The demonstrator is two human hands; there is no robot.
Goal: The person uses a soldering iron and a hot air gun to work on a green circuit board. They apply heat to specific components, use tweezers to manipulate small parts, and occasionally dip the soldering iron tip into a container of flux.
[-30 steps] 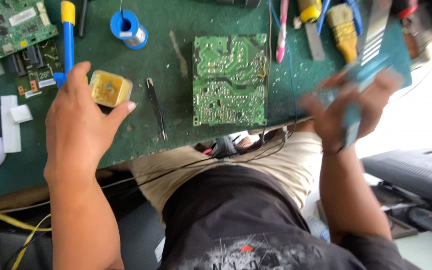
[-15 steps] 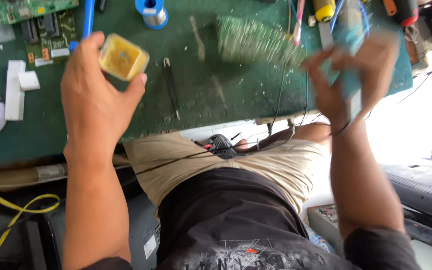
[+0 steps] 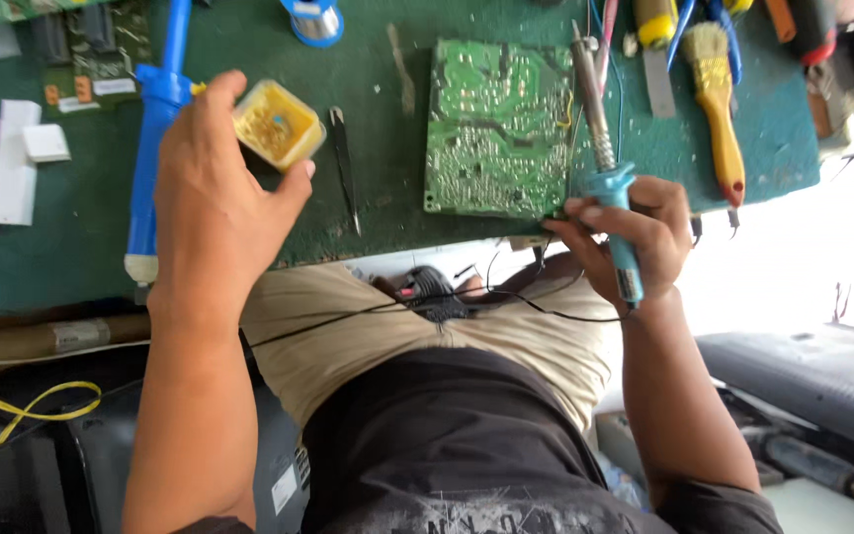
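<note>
I am watching the left hand (image 3: 212,188) pinching a small yellow flux tin (image 3: 277,124) between thumb and fingertips, holding it open-side up just above the green surface (image 3: 387,213). The tin is looking light and rigid, its open paste easy to smear, so I am judging the rim and side walls the right place to hold it, as the hand is doing. Just beside it, a blue desoldering pump (image 3: 155,148) is lying along the surface, and black tweezers (image 3: 346,163) are resting on the other side.

The right hand (image 3: 635,232) is curled tight around the blue handle of a soldering iron (image 3: 607,163), its metal shaft pointing away over the edge of a green circuit board (image 3: 496,129) lying solder-side up. I am reckoning the iron stiff, fairly light and possibly hot at the tip, so the insulated handle is the only safe hold; its cord is trailing across the lap. The board is looking thin and fragile, best taken by its edges. Farther out, a yellow-handled brush (image 3: 719,109) and a solder spool (image 3: 314,20) are lying on the surface.
</note>
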